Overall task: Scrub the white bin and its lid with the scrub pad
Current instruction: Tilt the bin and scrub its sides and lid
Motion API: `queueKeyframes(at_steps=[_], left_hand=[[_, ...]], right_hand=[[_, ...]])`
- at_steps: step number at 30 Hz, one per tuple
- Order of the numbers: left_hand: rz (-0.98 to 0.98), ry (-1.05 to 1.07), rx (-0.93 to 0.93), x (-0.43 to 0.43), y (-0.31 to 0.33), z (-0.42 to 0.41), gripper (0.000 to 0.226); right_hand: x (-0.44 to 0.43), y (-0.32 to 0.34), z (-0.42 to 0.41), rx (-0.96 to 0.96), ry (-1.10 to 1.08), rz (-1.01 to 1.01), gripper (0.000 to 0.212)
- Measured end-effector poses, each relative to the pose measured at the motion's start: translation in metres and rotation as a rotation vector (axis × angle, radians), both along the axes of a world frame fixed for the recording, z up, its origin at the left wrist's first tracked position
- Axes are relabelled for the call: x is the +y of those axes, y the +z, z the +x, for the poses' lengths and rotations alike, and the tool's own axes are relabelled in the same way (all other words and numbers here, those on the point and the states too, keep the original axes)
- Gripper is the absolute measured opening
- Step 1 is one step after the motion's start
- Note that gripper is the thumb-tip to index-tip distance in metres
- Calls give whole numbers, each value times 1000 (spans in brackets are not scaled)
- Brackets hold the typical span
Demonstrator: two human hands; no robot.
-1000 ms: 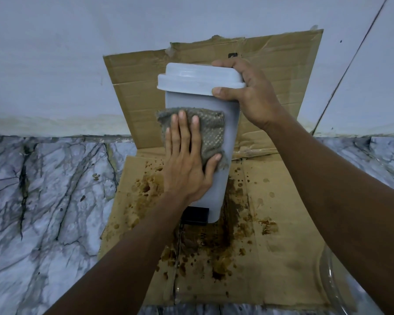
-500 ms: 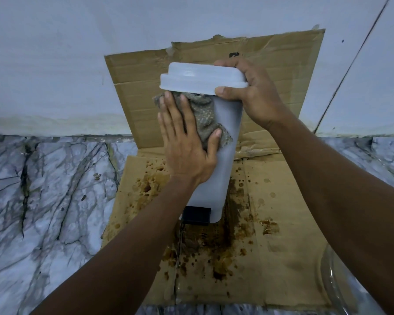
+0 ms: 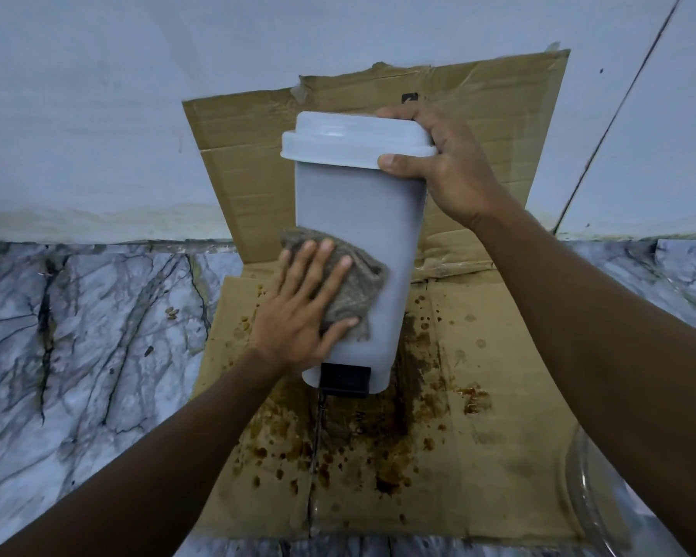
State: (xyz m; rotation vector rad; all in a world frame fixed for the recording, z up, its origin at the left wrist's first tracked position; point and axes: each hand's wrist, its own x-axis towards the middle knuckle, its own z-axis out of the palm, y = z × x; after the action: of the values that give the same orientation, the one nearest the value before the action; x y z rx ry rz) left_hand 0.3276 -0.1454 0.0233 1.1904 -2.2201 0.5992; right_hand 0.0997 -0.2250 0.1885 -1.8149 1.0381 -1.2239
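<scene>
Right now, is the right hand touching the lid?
Touching. The head view shows the right hand gripping the lid, thumb on its front rim, fingers over its top.

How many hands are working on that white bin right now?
2. The left hand presses the scrub pad flat against the lower front of the white bin; the right hand grips the lid at its right edge. None seems hidden.
</scene>
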Motion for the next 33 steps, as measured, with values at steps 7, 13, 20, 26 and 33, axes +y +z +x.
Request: queueKeyframes(at_steps=[7, 13, 20, 26, 33], left_hand=[[33, 223, 502, -17, 58, -64, 87], [-9, 72, -14, -2, 19, -69, 86], [45, 149, 234, 8, -7, -41, 89], [77, 147, 744, -12, 42, -58, 88], [55, 153, 560, -4, 34, -66, 87]], right_hand=[[2, 2, 5, 1, -16, -11, 55], [3, 2, 1, 8, -25, 9, 51], [10, 4, 6, -10, -26, 14, 53], [12, -1, 5, -16, -34, -14, 50], [14, 1, -3, -44, -19, 3, 50]])
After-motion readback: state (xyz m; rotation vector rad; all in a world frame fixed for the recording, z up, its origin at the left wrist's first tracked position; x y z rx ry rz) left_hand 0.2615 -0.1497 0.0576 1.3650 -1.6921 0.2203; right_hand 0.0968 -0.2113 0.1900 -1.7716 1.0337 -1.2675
